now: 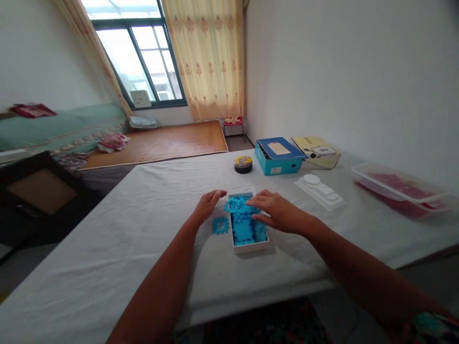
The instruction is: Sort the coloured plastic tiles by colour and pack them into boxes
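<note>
A small white box (pixel 251 248) filled with several blue puzzle pieces (pixel 247 229) lies on the white table (pixel 143 248) in front of me. My right hand (pixel 274 210) reaches over the box, its fingers pinching blue pieces at the box's far end. My left hand (pixel 210 203) rests beside the box's left edge, fingers curled loosely at the far corner. One loose blue piece (pixel 220 225) lies flat on the cloth just left of the box, below my left hand.
Behind the box stand a round black tin (pixel 243 164), a blue box (pixel 278 155), a yellow cartoon box (pixel 317 151), a white plastic insert (pixel 320 190) and a clear lidded tray with red contents (pixel 401 188). A bed and window lie beyond.
</note>
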Available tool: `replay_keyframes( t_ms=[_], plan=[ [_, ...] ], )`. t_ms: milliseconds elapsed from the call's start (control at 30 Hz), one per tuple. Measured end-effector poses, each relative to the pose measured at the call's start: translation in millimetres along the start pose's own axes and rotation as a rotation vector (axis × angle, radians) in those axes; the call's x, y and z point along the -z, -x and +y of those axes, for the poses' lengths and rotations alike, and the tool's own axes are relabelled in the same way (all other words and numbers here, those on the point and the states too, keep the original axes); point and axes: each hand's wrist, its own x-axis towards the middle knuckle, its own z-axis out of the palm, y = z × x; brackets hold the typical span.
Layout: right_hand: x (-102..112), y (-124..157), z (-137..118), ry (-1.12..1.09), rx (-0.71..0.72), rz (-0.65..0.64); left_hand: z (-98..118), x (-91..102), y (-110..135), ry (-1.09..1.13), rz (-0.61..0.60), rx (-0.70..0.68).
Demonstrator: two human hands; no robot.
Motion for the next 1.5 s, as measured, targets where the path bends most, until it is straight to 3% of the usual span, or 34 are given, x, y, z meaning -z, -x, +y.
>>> replay_keyframes(
  t_ms=[167, 300, 367, 500, 567, 700, 767, 867, 967, 1033, 1133, 1333, 1400, 1500],
  plan=[
    [-31.8, -40.9, -4.9, 0.062, 0.054, -0.120, -4.1, -0.2, -0.9, -0.041, -0.073, -0.060],
    [-48.7, -53.6, 4.1, 0.077, 0.006, -0.183, -1.6, 6.6, -0.7, -0.104, -0.107, -0.079],
    [-46.5, -52.2, 7.3, 0.072, -0.075, -0.115, 0.9, 16.4, 1.4, -0.158, -0.188, -0.064],
    [-30.4, -37.6, 13.0, 0.035, -0.225, -0.025, 11.9, 36.9, 10.9, -0.287, -0.479, -0.028],
    [-24.1, -27.4, 15.9, 0.009, -0.222, -0.009, 19.5, 41.0, 16.0, -0.334, -0.565, -0.053],
    [-27.0, -10.9, 17.0, -0.102, -0.113, -0.042, 28.4, 39.0, 20.7, -0.424, -0.621, -0.110],
    [-33.6, -7.3, 14.9, -0.179, -0.106, -0.034, 28.2, 40.4, 19.7, -0.454, -0.618, -0.087],
    [-40.0, -6.4, 11.4, -0.235, -0.198, 0.123, 28.1, 51.3, 16.0, -0.421, -0.551, 0.028],
    [-38.7, -6.5, 9.3, -0.259, -0.295, 0.314, 36.3, 63.8, 13.0, -0.170, -0.339, 0.072],
    [-36.6, -6.3, 7.9, -0.287, -0.313, 0.374, 45.4, 64.4, 12.1, 0.050, -0.212, 0.069],
    [-36.1, -7.0, 5.3, -0.322, -0.302, 0.369, 55.2, 47.3, 10.6, 0.242, -0.150, 0.081],
    [-38.6, -13.7, 1.9, -0.344, -0.306, 0.334, 53.6, -12.6, 4.6, 0.306, -0.014, 0.034],
    [-38.3, -15.0, 1.9, -0.347, -0.278, 0.290, 55.0, -17.4, 3.7, 0.242, -0.025, -0.014],
    [-34.5, -13.1, 2.8, -0.306, -0.260, 0.161, 60.0, 3.7, 6.5, 0.067, -0.205, -0.073]
  ],
)
